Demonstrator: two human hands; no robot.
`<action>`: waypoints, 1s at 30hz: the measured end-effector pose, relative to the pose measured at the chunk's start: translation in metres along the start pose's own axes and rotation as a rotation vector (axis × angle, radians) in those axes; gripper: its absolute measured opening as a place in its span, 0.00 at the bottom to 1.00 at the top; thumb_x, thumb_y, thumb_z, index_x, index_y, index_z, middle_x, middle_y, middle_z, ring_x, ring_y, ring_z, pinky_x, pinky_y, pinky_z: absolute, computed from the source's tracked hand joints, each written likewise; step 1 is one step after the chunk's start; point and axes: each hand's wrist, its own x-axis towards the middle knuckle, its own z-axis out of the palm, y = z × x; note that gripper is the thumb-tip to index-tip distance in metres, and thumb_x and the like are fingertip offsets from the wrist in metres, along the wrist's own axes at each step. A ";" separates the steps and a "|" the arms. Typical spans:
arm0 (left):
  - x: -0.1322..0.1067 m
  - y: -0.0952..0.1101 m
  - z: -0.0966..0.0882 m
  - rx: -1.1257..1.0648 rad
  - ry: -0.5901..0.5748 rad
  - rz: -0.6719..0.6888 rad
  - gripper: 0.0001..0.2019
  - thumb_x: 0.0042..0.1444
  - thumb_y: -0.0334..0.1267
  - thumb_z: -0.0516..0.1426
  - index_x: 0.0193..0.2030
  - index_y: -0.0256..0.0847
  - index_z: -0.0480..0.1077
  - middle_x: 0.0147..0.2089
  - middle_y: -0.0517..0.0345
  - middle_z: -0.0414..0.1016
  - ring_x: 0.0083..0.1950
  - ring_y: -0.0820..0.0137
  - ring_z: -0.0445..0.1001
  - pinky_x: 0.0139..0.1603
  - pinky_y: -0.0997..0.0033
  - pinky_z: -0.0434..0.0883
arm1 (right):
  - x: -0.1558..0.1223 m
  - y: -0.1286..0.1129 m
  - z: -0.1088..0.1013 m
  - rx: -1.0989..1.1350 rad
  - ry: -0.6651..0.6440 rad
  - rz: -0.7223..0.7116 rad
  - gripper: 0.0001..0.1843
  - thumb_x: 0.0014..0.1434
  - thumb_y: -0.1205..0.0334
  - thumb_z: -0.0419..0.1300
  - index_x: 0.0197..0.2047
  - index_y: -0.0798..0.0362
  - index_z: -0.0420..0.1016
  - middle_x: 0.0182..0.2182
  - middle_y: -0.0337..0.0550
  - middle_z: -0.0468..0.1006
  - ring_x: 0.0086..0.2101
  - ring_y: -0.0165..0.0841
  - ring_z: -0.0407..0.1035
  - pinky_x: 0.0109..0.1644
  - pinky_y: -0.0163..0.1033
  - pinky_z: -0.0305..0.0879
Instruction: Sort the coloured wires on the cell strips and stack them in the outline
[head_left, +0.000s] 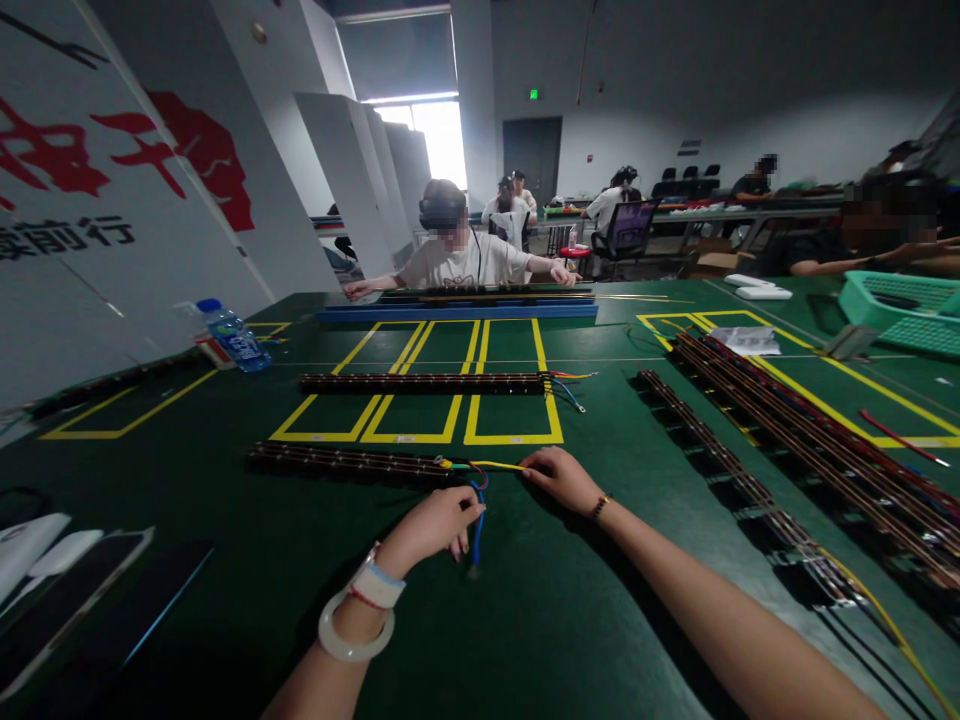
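A long dark strip (345, 462) lies across the green table in front of me, with coloured wires coming out of its right end. My left hand (435, 525) is closed in a pinch on the blue wire (478, 525), which hangs down toward me. My right hand (559, 478) rests on the table just right of the strip's end, fingers pinched on the yellow wire (491, 465). A second identical strip (424, 382) lies farther away inside yellow floor-tape boxes (450, 400).
Several long strips (787, 450) are stacked at the right. A water bottle (232, 337) stands at the left, flat dark panels (75, 590) at the near left, a teal basket (900, 310) at far right. A person (457, 255) works opposite; others sit behind.
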 end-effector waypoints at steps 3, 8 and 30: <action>-0.003 0.000 -0.006 -0.118 0.033 -0.007 0.18 0.56 0.51 0.51 0.38 0.35 0.65 0.28 0.52 0.74 0.28 0.69 0.75 0.29 0.74 0.68 | 0.000 0.001 0.000 -0.006 -0.001 -0.008 0.13 0.60 0.57 0.55 0.40 0.53 0.78 0.36 0.43 0.76 0.38 0.33 0.67 0.45 0.38 0.60; 0.000 -0.012 -0.009 -0.296 0.306 0.035 0.14 0.58 0.48 0.49 0.41 0.38 0.57 0.25 0.59 0.72 0.20 0.73 0.70 0.23 0.76 0.65 | 0.000 0.001 0.000 -0.014 -0.005 -0.023 0.13 0.60 0.56 0.55 0.41 0.53 0.78 0.35 0.43 0.75 0.37 0.32 0.67 0.45 0.37 0.59; 0.015 0.013 0.023 -0.297 0.246 -0.203 0.27 0.48 0.62 0.55 0.35 0.35 0.64 0.21 0.53 0.71 0.20 0.66 0.72 0.20 0.74 0.66 | -0.010 -0.030 0.007 0.332 -0.227 0.206 0.26 0.51 0.40 0.60 0.38 0.56 0.67 0.29 0.39 0.73 0.28 0.27 0.65 0.29 0.31 0.58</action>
